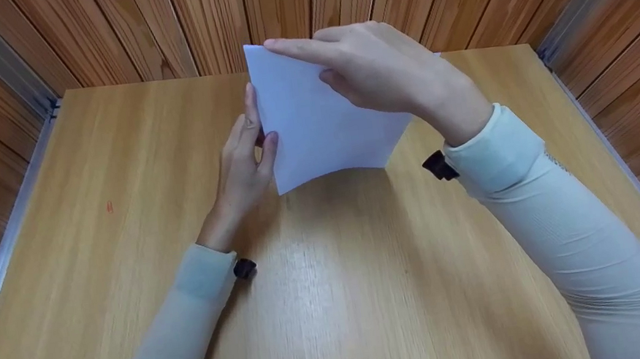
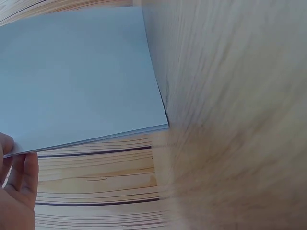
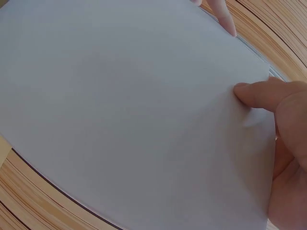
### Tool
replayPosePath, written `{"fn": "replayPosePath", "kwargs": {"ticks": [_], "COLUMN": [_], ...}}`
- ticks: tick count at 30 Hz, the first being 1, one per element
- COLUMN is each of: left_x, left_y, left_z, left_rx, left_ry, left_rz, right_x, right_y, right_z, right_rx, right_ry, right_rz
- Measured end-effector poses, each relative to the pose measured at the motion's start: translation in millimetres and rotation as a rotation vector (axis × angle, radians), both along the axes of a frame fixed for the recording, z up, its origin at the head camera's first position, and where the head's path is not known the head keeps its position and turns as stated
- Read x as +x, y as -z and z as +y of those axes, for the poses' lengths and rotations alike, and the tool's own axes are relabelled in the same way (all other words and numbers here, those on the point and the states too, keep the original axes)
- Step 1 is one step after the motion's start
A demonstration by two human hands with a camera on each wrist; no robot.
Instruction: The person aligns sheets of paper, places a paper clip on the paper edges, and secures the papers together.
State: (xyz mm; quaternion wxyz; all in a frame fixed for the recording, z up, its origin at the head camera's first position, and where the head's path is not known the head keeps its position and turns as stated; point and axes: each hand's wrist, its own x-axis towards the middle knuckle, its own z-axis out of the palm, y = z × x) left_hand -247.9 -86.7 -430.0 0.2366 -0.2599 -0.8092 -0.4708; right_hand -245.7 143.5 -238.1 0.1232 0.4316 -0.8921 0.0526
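A thin stack of white paper sheets [image 1: 322,126] is held up over the table, tilted and slightly bowed. My left hand [image 1: 239,156] grips its left edge, thumb on the near face and fingers behind. At the upper edge my right hand [image 1: 382,66] pinches the stack, with the index finger stretched along the edge toward the top left corner. In the right wrist view the right thumb [image 3: 254,95] presses on the face of the paper [image 3: 134,115]. Several layers show along the edge of the paper [image 2: 81,76] in the left wrist view, with the left hand [image 2: 18,191] at its corner.
A wooden table [image 1: 342,300] lies below the hands. One small red loop-shaped thing [image 1: 109,206] lies on its left side. Wood-plank walls [image 1: 278,6] stand at the back and both sides, with metal rails [image 1: 0,240] along the table's side edges.
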Motion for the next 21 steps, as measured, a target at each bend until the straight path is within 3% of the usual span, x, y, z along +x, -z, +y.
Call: {"fn": "replayPosePath", "kwargs": {"ticks": [21], "left_x": [-0.9], "left_y": [2.2], "left_z": [0.4], "left_rx": [-0.003], "left_ry": [-0.020], "left_rz": [0.085], "right_x": [1.6], "right_y": [-1.1], "right_z": [-7.2], "right_rx": [0.024], "right_ry": [0.001], "right_rz": [0.006]}}
